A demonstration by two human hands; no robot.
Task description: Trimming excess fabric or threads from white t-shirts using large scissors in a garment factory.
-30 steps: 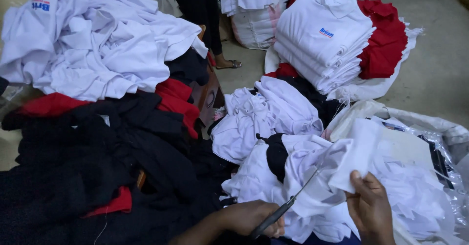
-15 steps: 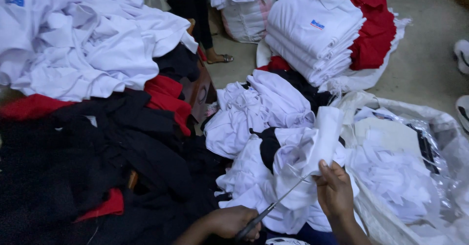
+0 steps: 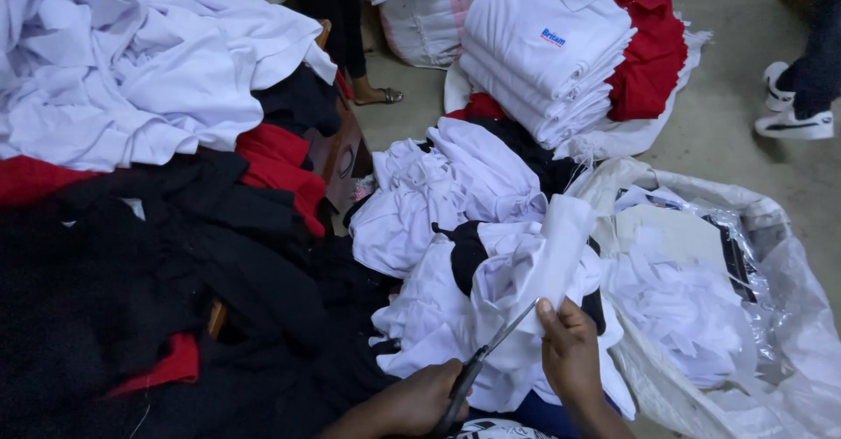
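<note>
My left hand (image 3: 419, 401) is at the bottom edge, shut on a pair of scissors (image 3: 492, 350) whose blades point up and to the right. My right hand (image 3: 569, 357) pinches the lower end of a narrow white cloth piece (image 3: 558, 259) and holds it upright. The scissor tips touch that cloth just beside my right thumb. Under both hands lies a heap of crumpled white garments (image 3: 455, 194) with a few black pieces mixed in.
A stack of folded white shirts (image 3: 543, 45) rests on red garments (image 3: 653, 49) at the back. A clear plastic bag (image 3: 788, 272) with white scraps lies right. Black clothes (image 3: 131, 290) and loose white clothes (image 3: 140, 62) fill the left. Other people's feet (image 3: 793, 122) stand nearby.
My right hand has drawn the white cloth piece left and stood it upright. The scissors have come up against it. The view has shifted right.
</note>
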